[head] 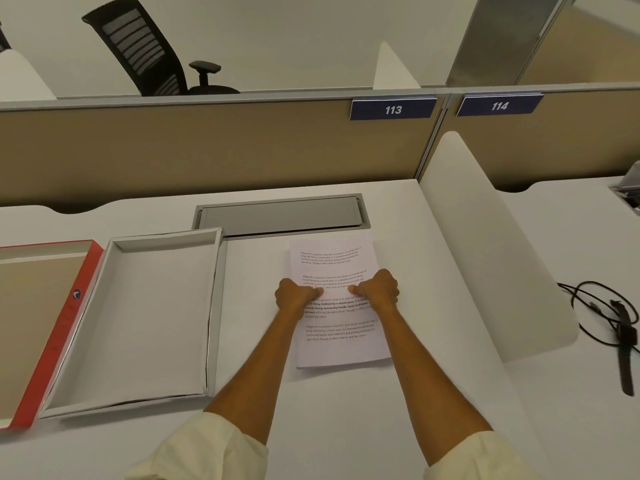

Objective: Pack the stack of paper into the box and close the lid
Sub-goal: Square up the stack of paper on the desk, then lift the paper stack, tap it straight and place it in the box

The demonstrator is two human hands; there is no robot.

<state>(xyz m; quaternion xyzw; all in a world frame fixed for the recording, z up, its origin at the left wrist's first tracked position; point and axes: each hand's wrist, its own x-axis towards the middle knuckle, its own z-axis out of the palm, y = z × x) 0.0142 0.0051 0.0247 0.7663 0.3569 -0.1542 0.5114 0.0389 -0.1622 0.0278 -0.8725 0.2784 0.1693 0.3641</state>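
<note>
Both hands rest on the printed paper stack [337,299] lying flat on the white bench [346,410]; left hand [297,295] and right hand [378,289] are curled into fists, fingers [317,292] tucked. Left of the fingers, past bare bench, the open grey box [104,401] sits empty, its red-edged lid [52,341] just beyond

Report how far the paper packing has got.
Done: the white box sits open and empty, with its red lid lying off to its left.
In hand: the left hand and right hand are both curled over the middle of the printed paper stack, which lies flat on the desk, right of the box.
Left: move the stack into the box, then fit the lid.
</note>
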